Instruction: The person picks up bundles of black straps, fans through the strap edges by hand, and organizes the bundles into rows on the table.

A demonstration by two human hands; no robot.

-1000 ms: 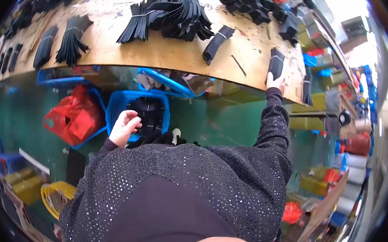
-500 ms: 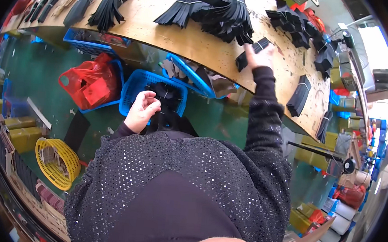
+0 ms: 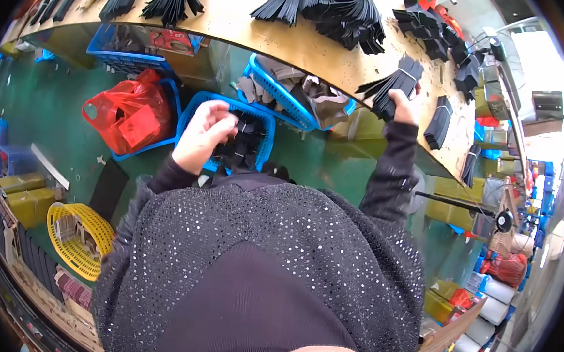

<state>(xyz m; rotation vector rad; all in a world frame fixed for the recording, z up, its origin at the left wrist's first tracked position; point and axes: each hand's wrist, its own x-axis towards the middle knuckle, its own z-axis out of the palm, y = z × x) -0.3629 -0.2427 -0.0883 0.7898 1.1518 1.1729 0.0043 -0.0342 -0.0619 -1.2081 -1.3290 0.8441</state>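
My right hand (image 3: pixel 406 108) grips the lower end of a tied bundle of black strips (image 3: pixel 403 76) at the table's edge; the strips fan out to the left, and a pale tie binds them near the top. My left hand (image 3: pixel 199 137) hovers over the left side of a blue basket (image 3: pixel 268 145), fingers loosely curled with a gap to the thumb, and nothing shows in it. More tied black bundles lie in that basket. Just right of my right hand, another black strip bundle (image 3: pixel 439 123) rests on the wooden table (image 3: pixel 240 32).
Several fanned black bundles (image 3: pixel 349 14) line the table's far side. On the green floor stand a basket with a red plastic bag (image 3: pixel 132 116), a tilted blue basket of grey scraps (image 3: pixel 281 94) and a yellow basket (image 3: pixel 78 240). A black fan-like wheel (image 3: pixel 504 221) sits at the right.
My right hand has closed on the bundle, which has gone from lying compact to fanned and tilted at the table's edge. My left hand has risen slightly. The view has shifted a little.
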